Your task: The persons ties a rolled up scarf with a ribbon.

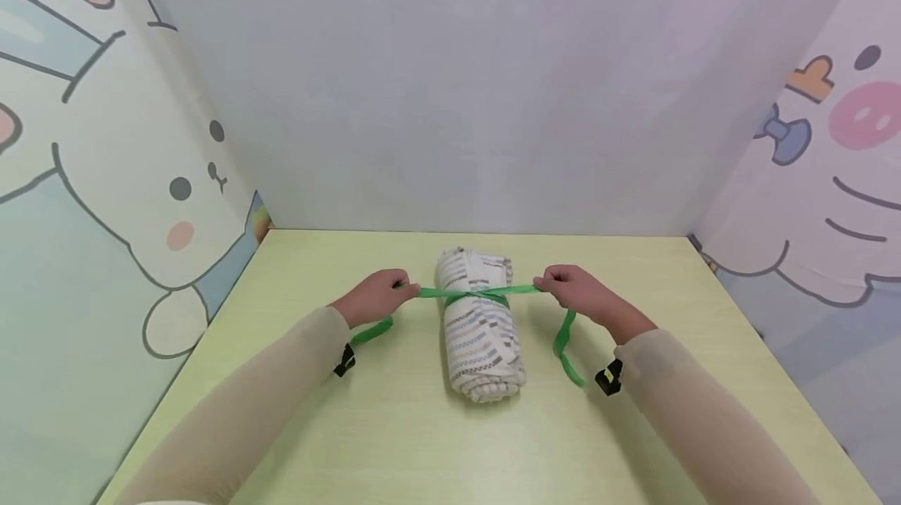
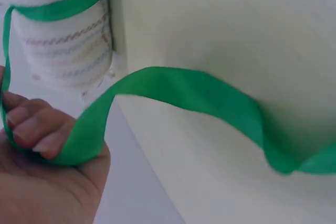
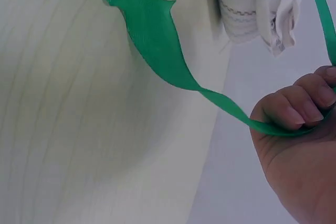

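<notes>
A rolled striped cloth point(image 1: 482, 341) lies lengthwise on the table, with a green ribbon point(image 1: 517, 289) wrapped round its middle and crossed on top. My left hand point(image 1: 378, 296) grips one end of the ribbon to the left of the roll. On the other side my right hand point(image 1: 583, 291) grips the opposite end, and both stretches run straight from the crossing to the fingers. In the left wrist view the ribbon point(image 2: 173, 87) passes under curled fingers and trails off over the table. The right wrist view shows its other tail point(image 3: 157, 40) hanging loose from the fist.
The pale yellow table point(image 1: 394, 442) ends at a plain light backdrop point(image 1: 479, 98) behind the roll. Cartoon-printed curtains stand at both sides, a rabbit point(image 1: 141, 177) on the left and a pig point(image 1: 838, 192) on the right. A small black device sits at each wrist.
</notes>
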`<state>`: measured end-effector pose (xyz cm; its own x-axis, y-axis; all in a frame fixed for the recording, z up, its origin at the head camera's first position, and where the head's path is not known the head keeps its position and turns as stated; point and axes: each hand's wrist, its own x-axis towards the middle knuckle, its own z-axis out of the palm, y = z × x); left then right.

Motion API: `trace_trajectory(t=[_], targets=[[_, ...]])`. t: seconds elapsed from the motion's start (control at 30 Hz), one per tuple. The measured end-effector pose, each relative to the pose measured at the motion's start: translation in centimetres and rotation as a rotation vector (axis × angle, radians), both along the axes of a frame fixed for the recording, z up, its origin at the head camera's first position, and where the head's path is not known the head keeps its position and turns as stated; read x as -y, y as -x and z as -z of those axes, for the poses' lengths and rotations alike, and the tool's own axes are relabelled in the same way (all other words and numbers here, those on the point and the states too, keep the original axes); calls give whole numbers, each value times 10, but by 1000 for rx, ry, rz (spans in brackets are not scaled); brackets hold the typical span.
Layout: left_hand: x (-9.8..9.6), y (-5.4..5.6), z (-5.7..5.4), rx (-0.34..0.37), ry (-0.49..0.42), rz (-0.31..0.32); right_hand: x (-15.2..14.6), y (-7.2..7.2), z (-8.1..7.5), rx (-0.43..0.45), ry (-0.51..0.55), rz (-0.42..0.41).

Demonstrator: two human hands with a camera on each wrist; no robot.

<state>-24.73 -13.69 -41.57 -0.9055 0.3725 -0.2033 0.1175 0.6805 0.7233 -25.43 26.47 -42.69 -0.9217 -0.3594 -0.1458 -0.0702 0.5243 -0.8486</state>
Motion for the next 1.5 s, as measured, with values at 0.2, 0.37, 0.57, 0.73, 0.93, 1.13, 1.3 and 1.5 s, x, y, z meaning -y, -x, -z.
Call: trace_trajectory(t=[0.2, 0.37, 0.57, 0.73, 0.93, 1.13, 1.3, 1.5], targets=[[22, 4, -20, 5, -78, -22, -11, -2, -19, 18, 126, -7], [44, 5, -37, -15, -85, -45, -22, -4, -34, -11, 157, -30], [68, 0, -46, -33, -64, -73, -38, -9, -40, -34, 126, -7], [83, -6, -35, -24, -29, -94, -51, -13, -29, -31, 30, 26], [89, -10, -12, -22, 5, -92, -63, -17, -9, -64, -50, 59], [87, -7, 17, -37, 138, -100, -64, -22, 9, -110, -183, 79], [86, -5, 26, -50, 224, -86, -64, -26, 18, -113, -250, 94], [90, -8, 19, -54, 195, -54, -63, -29, 17, -119, -249, 79]])
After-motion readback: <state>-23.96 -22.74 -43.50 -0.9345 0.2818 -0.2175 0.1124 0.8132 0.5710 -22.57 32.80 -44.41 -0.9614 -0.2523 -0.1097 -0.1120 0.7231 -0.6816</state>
